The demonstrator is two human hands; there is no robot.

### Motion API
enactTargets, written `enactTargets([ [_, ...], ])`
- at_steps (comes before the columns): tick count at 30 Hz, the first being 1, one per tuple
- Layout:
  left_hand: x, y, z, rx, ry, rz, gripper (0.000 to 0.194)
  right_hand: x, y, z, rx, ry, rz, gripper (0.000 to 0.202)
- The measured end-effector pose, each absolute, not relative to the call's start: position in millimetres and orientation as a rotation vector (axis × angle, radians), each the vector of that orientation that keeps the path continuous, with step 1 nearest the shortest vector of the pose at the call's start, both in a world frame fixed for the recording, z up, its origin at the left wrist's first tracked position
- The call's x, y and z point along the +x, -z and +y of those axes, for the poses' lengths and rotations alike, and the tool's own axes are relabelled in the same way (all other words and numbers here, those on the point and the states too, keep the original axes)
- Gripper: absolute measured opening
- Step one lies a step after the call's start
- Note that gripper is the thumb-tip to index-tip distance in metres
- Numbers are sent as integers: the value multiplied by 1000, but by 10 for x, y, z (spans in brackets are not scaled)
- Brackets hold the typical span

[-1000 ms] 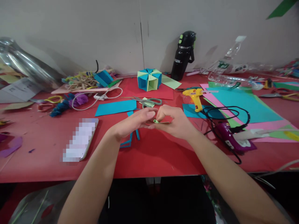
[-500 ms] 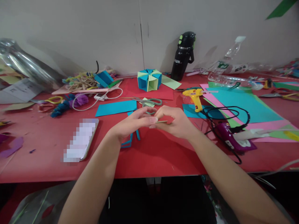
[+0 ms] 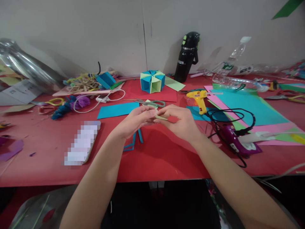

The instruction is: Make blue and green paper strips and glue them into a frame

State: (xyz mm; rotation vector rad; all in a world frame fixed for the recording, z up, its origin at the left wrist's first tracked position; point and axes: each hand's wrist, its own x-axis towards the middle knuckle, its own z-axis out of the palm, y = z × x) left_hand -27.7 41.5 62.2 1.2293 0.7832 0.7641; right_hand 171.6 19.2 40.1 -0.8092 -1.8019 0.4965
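Note:
Both hands meet above the middle of the red table [image 3: 166, 165]. My left hand [image 3: 139, 119] pinches a small pale green piece of paper [image 3: 161, 117] by its left end. Closed on the paper's other side is my right hand [image 3: 179, 121]; the fingers hide most of the piece. Just beyond the hands lie scissors [image 3: 157, 103] with grey-green handles and a blue paper rectangle [image 3: 116, 110]. Thin blue paper strips [image 3: 140, 136] lie below my left hand. Farther back stands a folded blue and pale green paper ring [image 3: 152, 82].
A phone [image 3: 83, 143] lies at left. To the right are a yellow glue gun [image 3: 199, 98], a purple glue gun [image 3: 238, 143] with a black cord, and coloured paper sheets [image 3: 252, 105]. A black bottle [image 3: 187, 58] and a clear plastic bottle [image 3: 230, 60] stand near the wall.
My hands have shifted slightly, and the left fingers have curled in closer around the pale green paper. The paper now tilts down to the right. Things on the table stay put.

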Motion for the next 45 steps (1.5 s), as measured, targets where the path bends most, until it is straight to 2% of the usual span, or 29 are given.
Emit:
enactTargets([
  [5, -276, -608, 429, 1242, -773, 793, 38, 1715, -425, 188, -803, -522, -1813, 23],
  [11, -392, -620, 422, 1284, -647, 770, 44, 1729, -483, 142, -815, -736, -1775, 11],
  [20, -508, -675, 398, 1340, -387, 704, 54, 1761, -521, 98, -745, -1135, -1792, 18],
  [32, -264, -603, 357, 1282, -602, 639, 52, 1722, -475, 145, -704, -852, -1698, 28],
  [36, -275, -583, 373, 1318, -625, 666, 41, 1700, -470, 138, -687, -776, -1715, 26],
  [40, -303, -583, 378, 1333, -603, 655, 38, 1726, -484, 131, -711, -862, -1746, 21],
  [45, -371, -603, 368, 1322, -540, 677, 46, 1779, -504, 134, -753, -1023, -1794, 18],
])
